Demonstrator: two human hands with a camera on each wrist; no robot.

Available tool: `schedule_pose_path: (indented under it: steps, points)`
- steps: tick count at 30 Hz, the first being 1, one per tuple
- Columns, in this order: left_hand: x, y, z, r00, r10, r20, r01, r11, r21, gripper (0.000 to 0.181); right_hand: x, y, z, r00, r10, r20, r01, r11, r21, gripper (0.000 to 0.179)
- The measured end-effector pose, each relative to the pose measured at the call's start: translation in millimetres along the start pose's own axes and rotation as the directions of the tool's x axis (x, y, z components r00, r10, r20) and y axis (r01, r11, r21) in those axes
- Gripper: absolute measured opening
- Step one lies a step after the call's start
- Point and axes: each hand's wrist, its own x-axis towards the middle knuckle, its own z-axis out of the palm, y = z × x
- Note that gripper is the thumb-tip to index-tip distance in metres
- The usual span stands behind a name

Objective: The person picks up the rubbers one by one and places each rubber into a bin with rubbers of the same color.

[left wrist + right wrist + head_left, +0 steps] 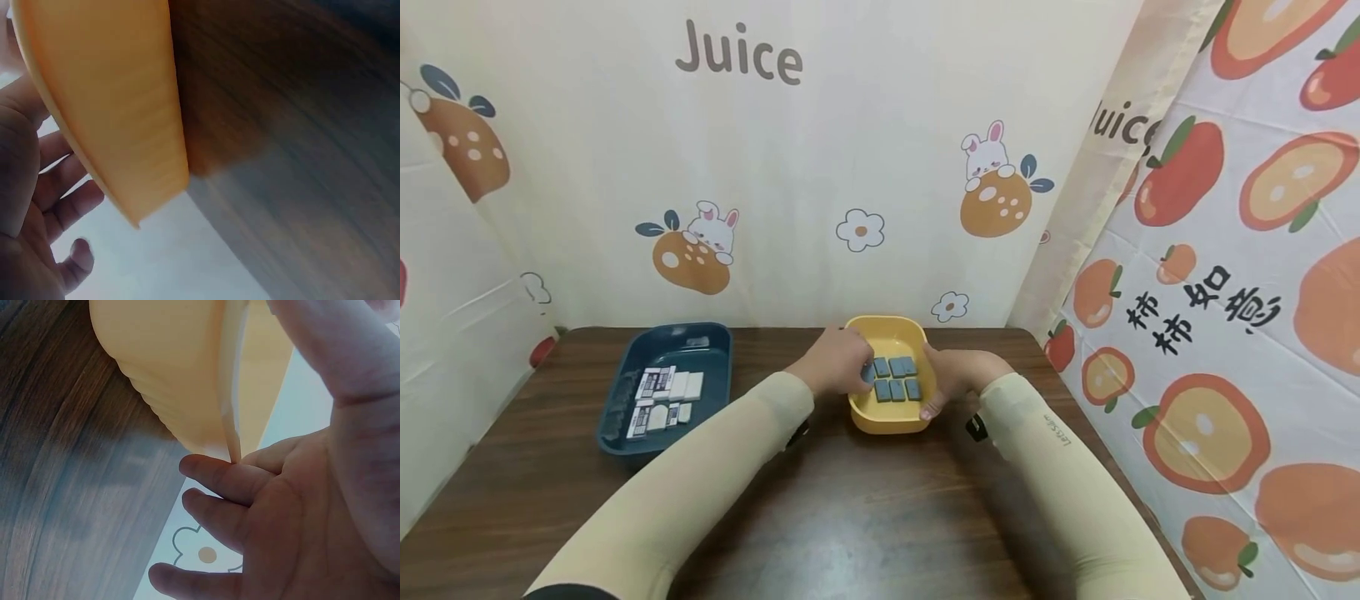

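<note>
A yellow tray (891, 423) on the table carries small grey-blue blocks (897, 390) in two rows. My left hand (838, 362) reaches over the tray's left rim. It pinches a tilted grey-blue block (868, 372), partly covered by the hand. In the left wrist view, the other fingers (65, 181) hang loosely outside the yellow wall (115, 112). At the tray's right side, my right hand (958, 375) touches the rim with its thumb near the front corner. Its fingers (215, 519) stretch out fairly straight beside the rim (228, 394) in the right wrist view; the thumb tip is cut off there.
A dark blue tray (718, 358) stands at the left of the brown wooden table (850, 517). It contains white pieces (685, 386) and printed white packs (657, 382). Printed curtains (850, 125) hang behind the table and along both sides.
</note>
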Motion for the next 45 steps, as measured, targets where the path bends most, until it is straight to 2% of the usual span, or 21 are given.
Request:
schedule_pose_path:
  steps: [7, 11, 17, 28, 33, 39, 45]
  points:
    - [4.3, 13.9, 1.2, 0.995, -0.012, 0.099, 0.011, 1.000, 0.009, 0.029, 1.6, 0, 0, 0.999, -0.051, 0.001, 0.051, 0.999, -0.016, 0.165]
    - [6.1, 18.2, 3.0, 0.992, -0.028, 0.127, 0.027, 1.000, 0.009, 0.029, 3.2, 1, 1, 0.998, -0.064, 0.000, 0.064, 0.997, -0.034, 0.164]
    - [11.1, 20.8, 6.7, 0.991, -0.038, 0.127, 0.035, 0.999, 0.024, 0.025, 2.3, 2, 1, 0.999, -0.036, -0.007, 0.035, 0.997, -0.063, 0.166]
    - [13.9, 23.4, 12.4, 0.988, -0.070, 0.137, 0.066, 0.997, 0.036, 0.026, 4.0, 2, 1, 0.999, -0.033, -0.002, 0.032, 0.997, -0.069, 0.168]
    - [13.1, 22.9, 10.8, 0.986, -0.085, 0.142, 0.083, 0.996, 0.019, 0.023, 4.7, 2, 0, 0.999, -0.044, -0.001, 0.044, 0.998, -0.052, 0.165]
    - [11.9, 21.1, 8.4, 0.983, -0.094, 0.156, 0.095, 0.995, 0.001, 0.021, 1.6, 0, 0, 1.000, -0.013, 0.005, 0.013, 0.999, -0.032, 0.170]
    - [7.1, 21.3, 5.4, 0.987, -0.083, 0.137, 0.086, 0.996, -0.015, 0.025, 1.5, 1, 0, 1.000, -0.007, 0.000, 0.007, 0.999, -0.043, 0.171]
